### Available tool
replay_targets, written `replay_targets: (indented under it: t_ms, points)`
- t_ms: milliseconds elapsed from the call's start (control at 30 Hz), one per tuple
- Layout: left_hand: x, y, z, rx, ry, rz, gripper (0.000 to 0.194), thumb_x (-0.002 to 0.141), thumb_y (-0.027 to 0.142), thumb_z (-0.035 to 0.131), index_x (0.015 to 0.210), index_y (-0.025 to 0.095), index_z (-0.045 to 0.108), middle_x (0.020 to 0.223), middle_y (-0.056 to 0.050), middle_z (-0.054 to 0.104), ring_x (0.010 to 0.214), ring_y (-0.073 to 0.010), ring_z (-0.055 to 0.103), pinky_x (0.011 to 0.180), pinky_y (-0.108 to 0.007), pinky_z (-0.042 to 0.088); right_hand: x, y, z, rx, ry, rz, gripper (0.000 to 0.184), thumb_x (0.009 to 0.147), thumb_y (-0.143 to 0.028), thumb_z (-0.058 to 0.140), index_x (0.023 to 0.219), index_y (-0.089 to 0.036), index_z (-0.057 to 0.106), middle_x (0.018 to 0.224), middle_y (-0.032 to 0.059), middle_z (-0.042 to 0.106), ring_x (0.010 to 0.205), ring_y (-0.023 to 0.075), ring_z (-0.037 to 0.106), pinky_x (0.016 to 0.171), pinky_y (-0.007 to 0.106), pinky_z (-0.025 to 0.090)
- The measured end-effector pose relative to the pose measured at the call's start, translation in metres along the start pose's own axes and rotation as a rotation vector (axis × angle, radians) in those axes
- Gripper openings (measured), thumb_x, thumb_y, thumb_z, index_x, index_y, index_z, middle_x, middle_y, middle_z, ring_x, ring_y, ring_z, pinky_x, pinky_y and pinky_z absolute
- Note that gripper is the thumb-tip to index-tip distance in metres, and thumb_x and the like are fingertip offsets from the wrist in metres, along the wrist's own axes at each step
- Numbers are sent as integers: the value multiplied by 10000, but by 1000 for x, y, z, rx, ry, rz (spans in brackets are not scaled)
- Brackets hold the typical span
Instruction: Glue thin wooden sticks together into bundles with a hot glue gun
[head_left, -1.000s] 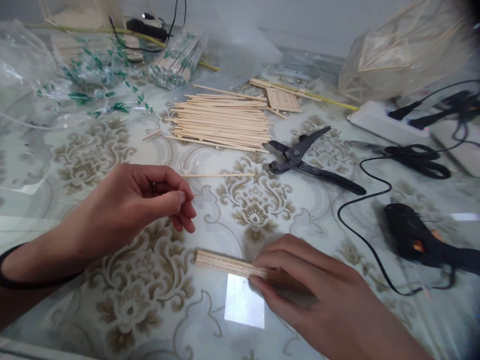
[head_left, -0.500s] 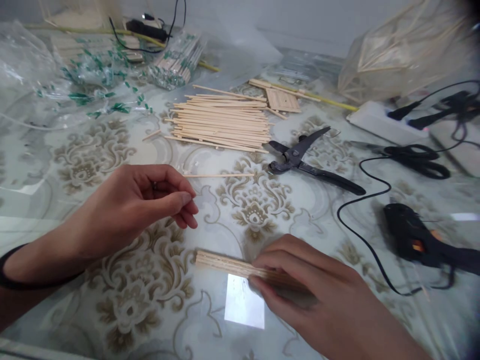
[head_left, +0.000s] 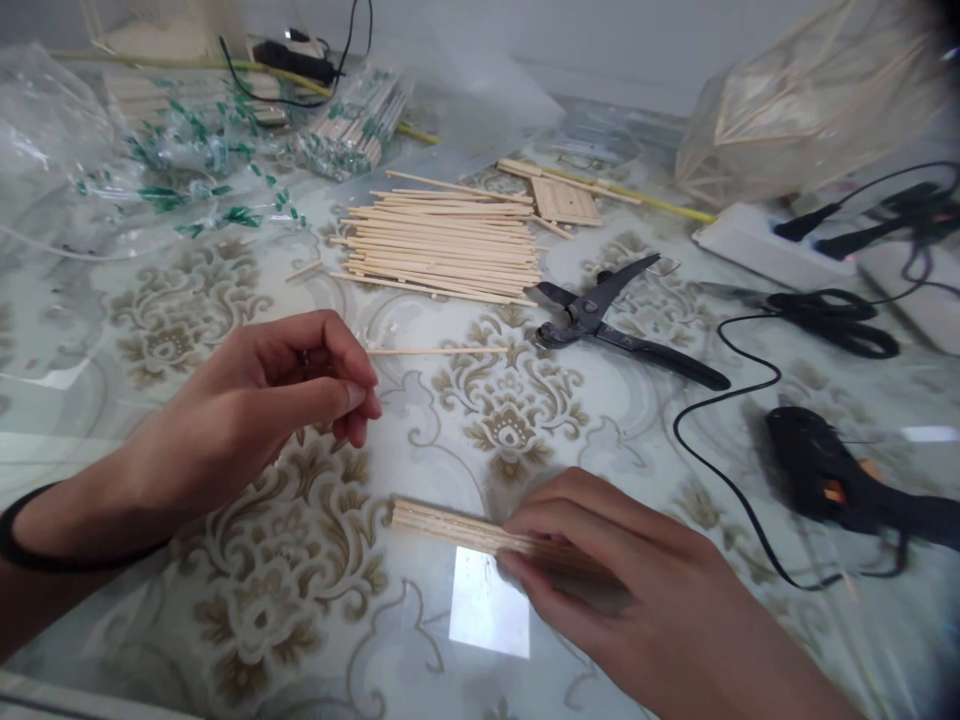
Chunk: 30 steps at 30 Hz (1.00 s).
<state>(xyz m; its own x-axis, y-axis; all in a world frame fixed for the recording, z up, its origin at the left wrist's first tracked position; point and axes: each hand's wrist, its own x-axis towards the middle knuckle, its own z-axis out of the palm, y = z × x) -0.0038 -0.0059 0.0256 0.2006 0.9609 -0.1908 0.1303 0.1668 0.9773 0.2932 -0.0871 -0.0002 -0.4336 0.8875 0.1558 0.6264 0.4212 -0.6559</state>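
My right hand [head_left: 600, 560] grips a flat strip of pale wooden sticks [head_left: 442, 525] between thumb and fingers. The strip's left end sticks out over the patterned tabletop, and the rest is hidden under the hand. To the left, my left hand [head_left: 300, 380] hovers above the table, thumb tip pressed towards the curled fingers. Whether anything is pinched there I cannot make out. A single thin stick [head_left: 439, 351] lies just beyond its fingertips. Farther back is a pile of loose wooden sticks [head_left: 442, 240].
Black pliers [head_left: 600, 320] lie right of the pile. Scissors [head_left: 832, 315], a black glue gun [head_left: 832, 470] with its cable, and a white power strip [head_left: 772, 245] are on the right. Plastic-wrapped stick packs [head_left: 352, 120] lie at the back left; a bagged stick frame [head_left: 795, 110] stands back right.
My left hand has shifted slightly left and up, with its fingers drawn in a little more. My right hand and the strip have stayed in place.
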Motion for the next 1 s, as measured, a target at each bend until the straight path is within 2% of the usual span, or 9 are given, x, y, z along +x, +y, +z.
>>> replay_targets:
  t_ms: [200, 333, 500, 633, 800, 1000]
  points:
    - [2, -7, -3, -51, -49, 10, 55, 864, 211, 853, 873, 263, 842, 745, 28, 813, 660, -122, 730, 648, -191, 554, -3, 3, -2, -8, -63, 9, 234, 1050, -68, 676, 1002, -293, 717, 946, -30, 786, 819, 130, 798, 756, 197, 669]
    - [3, -7, -5, -53, -63, 28, 34, 894, 225, 862, 892, 250, 839, 737, 26, 803, 673, -120, 728, 662, -193, 549, -2, 1, -2, -9, -27, -1, 244, 1038, -64, 651, 966, -287, 720, 903, -27, 784, 777, 140, 799, 746, 222, 676]
    - [4, -10, -5, -29, -86, 54, 110, 981, 312, 905, 910, 236, 870, 808, 5, 837, 755, -108, 743, 739, -178, 572, -5, 3, -2, -6, -63, 18, 234, 1065, -71, 664, 1020, -293, 725, 959, -19, 792, 831, 154, 814, 789, 249, 690]
    - [4, -10, -5, -26, -114, 81, 115, 974, 296, 945, 901, 232, 882, 809, -3, 856, 763, -116, 768, 744, -180, 594, -5, 5, -3, -1, -71, 16, 232, 1070, -70, 669, 1040, -294, 723, 969, -25, 783, 839, 141, 805, 787, 225, 680]
    - [1, -6, -4, -34, -60, 77, 150, 923, 233, 953, 832, 232, 833, 757, 17, 833, 720, -95, 748, 715, -155, 573, -2, 5, -1, 2, -40, 5, 239, 1049, -61, 658, 983, -279, 729, 922, -24, 784, 817, 134, 802, 791, 217, 682]
    - [-1, -5, -5, -38, -66, 76, 126, 917, 189, 895, 835, 238, 812, 735, 23, 800, 685, -99, 694, 676, -189, 531, -3, 3, -2, 12, -29, -5, 251, 1030, -37, 670, 989, -278, 728, 926, -31, 781, 803, 118, 792, 761, 185, 671]
